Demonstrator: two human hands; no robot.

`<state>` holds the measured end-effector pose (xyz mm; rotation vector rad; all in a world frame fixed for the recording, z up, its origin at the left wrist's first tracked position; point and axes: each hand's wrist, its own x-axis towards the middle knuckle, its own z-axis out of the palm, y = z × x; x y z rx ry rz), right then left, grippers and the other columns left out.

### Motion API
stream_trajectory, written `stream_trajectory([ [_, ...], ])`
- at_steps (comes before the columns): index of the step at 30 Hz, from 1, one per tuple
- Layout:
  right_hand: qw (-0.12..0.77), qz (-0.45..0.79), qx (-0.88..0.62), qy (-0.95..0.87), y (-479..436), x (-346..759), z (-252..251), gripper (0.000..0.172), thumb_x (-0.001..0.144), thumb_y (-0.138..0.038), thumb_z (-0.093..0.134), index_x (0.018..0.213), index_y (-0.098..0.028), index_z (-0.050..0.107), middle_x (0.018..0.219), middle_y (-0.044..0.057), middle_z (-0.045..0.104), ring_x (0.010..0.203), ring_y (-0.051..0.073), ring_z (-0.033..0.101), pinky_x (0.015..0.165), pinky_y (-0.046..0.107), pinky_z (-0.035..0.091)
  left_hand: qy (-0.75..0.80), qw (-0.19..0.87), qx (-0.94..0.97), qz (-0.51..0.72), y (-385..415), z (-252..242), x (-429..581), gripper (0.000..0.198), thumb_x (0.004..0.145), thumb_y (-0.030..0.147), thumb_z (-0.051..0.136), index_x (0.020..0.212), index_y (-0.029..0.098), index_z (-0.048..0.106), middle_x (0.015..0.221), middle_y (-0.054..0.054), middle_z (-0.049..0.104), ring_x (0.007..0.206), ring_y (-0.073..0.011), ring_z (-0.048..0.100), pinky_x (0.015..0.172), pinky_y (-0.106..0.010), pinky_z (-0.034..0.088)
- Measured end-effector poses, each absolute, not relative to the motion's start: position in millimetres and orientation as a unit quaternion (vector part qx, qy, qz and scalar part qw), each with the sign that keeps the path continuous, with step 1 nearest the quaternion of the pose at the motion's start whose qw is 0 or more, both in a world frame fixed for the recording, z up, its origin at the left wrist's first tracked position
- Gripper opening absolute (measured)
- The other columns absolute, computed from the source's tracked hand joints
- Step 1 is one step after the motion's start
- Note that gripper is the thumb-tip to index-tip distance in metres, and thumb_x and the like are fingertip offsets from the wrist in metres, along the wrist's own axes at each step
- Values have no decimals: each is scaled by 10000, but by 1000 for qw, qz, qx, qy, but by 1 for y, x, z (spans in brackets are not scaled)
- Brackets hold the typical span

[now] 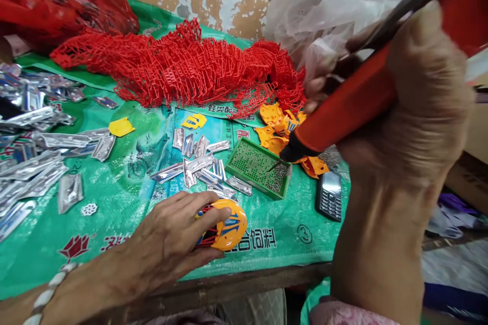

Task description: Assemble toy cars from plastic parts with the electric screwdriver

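Observation:
My left hand (179,226) is closed round a yellow plastic toy car (232,226) with red and blue parts, low over the green sheet. In my right hand (407,96) is a red and black electric screwdriver (351,96), slanting down to the left. Its thin bit points into a green tray (244,175) of small screws; whether a screw sits on the tip I cannot tell. Silver stamped pieces (200,162) lie loose left of the tray. Yellow plastic shells (272,127) are heaped behind it, partly hidden by the screwdriver.
A long pile of red plastic frames (183,68) runs across the back. More silver pieces (34,172) are heaped at left, near a red bag (68,0). A keypad phone (330,195) lies right of the tray. Clear plastic bags (328,0) stand at back right.

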<state>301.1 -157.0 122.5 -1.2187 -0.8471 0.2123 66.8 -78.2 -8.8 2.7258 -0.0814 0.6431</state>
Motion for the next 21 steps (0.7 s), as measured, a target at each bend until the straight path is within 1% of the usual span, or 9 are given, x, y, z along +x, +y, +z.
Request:
stream_trajectory([
  [2,737,54,-570,-360,-157,296,116,307,639,-458,877,716,-214,707,617,-12,620,517,152,593,433,320,533,-17,165,960,226,-79,-9,67,364,1093,456,279,1193,214,531,1140,-91,706,906,-217,709,727,-337,555],
  [4,753,1,-564,-341,-158,292,110,301,650,-462,855,700,-201,714,511,-28,577,414,140,527,354,314,501,-14,154,960,234,-80,-10,68,360,1095,450,276,1205,215,527,1151,-98,706,912,-216,713,738,-335,559],
  [5,761,-12,-553,-340,-159,290,107,275,663,-435,846,720,-195,723,494,-33,572,395,134,512,340,303,485,-15,149,960,237,-81,-10,68,354,1096,441,275,1203,215,526,1144,-99,708,908,-214,716,734,-331,562],
  [8,778,-14,-519,-353,-163,287,97,225,655,-284,860,821,-182,748,528,-41,602,425,124,547,375,265,484,-24,126,961,246,-80,-11,70,345,1100,410,256,1190,213,524,1103,-98,717,867,-216,725,699,-328,569],
  [10,775,-12,-515,-366,-165,288,90,199,637,-220,873,777,-180,737,545,-39,617,428,120,561,375,247,471,-33,113,963,243,-78,-11,71,339,1100,392,250,1199,215,521,1094,-98,715,846,-221,725,687,-335,575],
  [13,770,-16,-521,-369,-165,289,81,176,673,-232,863,684,-177,696,551,-32,621,422,118,565,361,240,460,-45,108,968,224,-77,-13,69,312,1094,374,284,1248,218,507,1138,-106,695,903,-230,718,732,-350,584],
  [16,772,-25,-523,-361,-162,290,75,150,710,-222,841,713,-185,696,553,-47,603,426,114,565,365,236,462,-40,112,971,209,-79,-15,68,287,1085,369,328,1274,227,492,1189,-109,671,955,-239,703,787,-369,583],
  [19,767,-36,-532,-357,-160,290,71,139,731,-219,824,713,-206,687,543,-54,595,409,123,557,361,254,465,-22,114,967,226,-81,-18,67,297,1087,365,288,1254,242,501,1183,-106,664,930,-254,697,757,-388,577],
  [21,763,-41,-541,-352,-159,290,70,136,729,-221,821,714,-217,687,537,-57,596,397,125,543,362,269,470,-23,117,967,226,-81,-18,67,296,1086,365,288,1250,247,505,1178,-100,663,917,-253,694,740,-380,575],
])
